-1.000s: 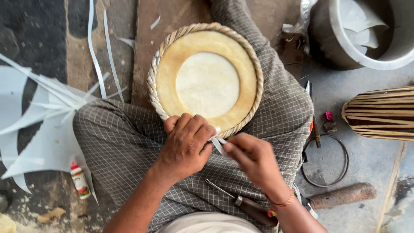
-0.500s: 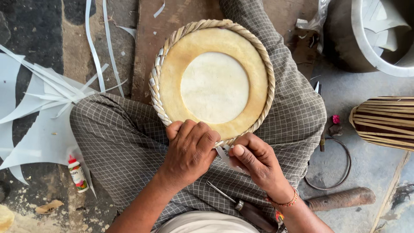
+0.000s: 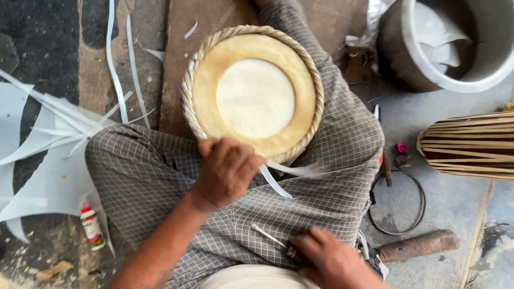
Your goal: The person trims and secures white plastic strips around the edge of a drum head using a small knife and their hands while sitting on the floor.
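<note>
Resting across the lap of a person seated cross-legged on the floor, a round drumhead (image 3: pixel 256 96) lies face up: a pale skin disc inside a tan ring, bound all round by a twisted braided rim (image 3: pixel 316 80). The checked cloth over the knees cradles it, so the near edge sits right where the hands can reach it.

The left hand (image 3: pixel 227 170) is curled over that near edge, its grip closed narrow on a thin white strip (image 3: pixel 274 182) that trails out to the right of the knuckles and lies flat over the cloth. Holding it hard against the rim looks like a way of keeping the strip taut where it meets the braid, though the exact point of contact is hidden under the fingers.

The right hand (image 3: pixel 326 259) is lower, well apart from the drumhead and close to the body, its grip shut on a slim pointed tool (image 3: pixel 270 235) whose tip aims up toward the left hand.

Left of the left hand, cut white strips and offcuts (image 3: pixel 48 139) are strewn on the floor, with a small glue bottle (image 3: pixel 92 227) near them. Right of the right hand lie a wire ring (image 3: pixel 397 203) and a wooden handle (image 3: pixel 420 245); beyond them are a laced drum body (image 3: pixel 471 144) and a metal pot (image 3: pixel 444 43).
</note>
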